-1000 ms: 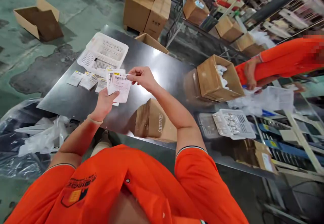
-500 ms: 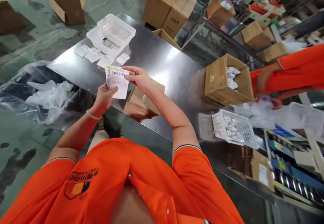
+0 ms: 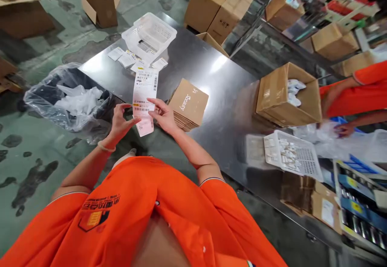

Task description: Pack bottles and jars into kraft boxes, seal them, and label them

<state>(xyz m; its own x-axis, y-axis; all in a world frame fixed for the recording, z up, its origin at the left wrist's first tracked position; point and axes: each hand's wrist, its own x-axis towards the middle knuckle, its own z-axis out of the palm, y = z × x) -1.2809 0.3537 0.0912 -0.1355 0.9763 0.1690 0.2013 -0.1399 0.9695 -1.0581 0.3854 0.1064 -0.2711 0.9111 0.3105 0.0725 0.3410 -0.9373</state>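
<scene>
A long printed shipping label (image 3: 144, 87) hangs unfolded between my hands, with barcodes on it and a pinkish lower end. My right hand (image 3: 165, 116) pinches its right edge between thumb and fingers. At the left edge, my left hand (image 3: 119, 124) has its thumb over the paper; its index fingertip is by the edge, partly hidden. Just right of my right hand, a stack of flat brown cartons (image 3: 190, 102) with white lettering lies on the steel table (image 3: 223, 94). Beyond the label, several folded label packets (image 3: 127, 58) lie beside a white plastic basket (image 3: 151, 33).
A lined bin (image 3: 81, 102) with crumpled plastic stands left of the table. To the right are an open carton (image 3: 272, 94) with white packages and a white basket (image 3: 293, 154) of small items. A co-worker's hand (image 3: 344, 129) is on clear plastic. Boxes (image 3: 208, 7) stand beyond.
The folded label has been opened out into a long strip. My right hand has moved down to its lower half, away from the carton stack. My view has shifted slightly left.
</scene>
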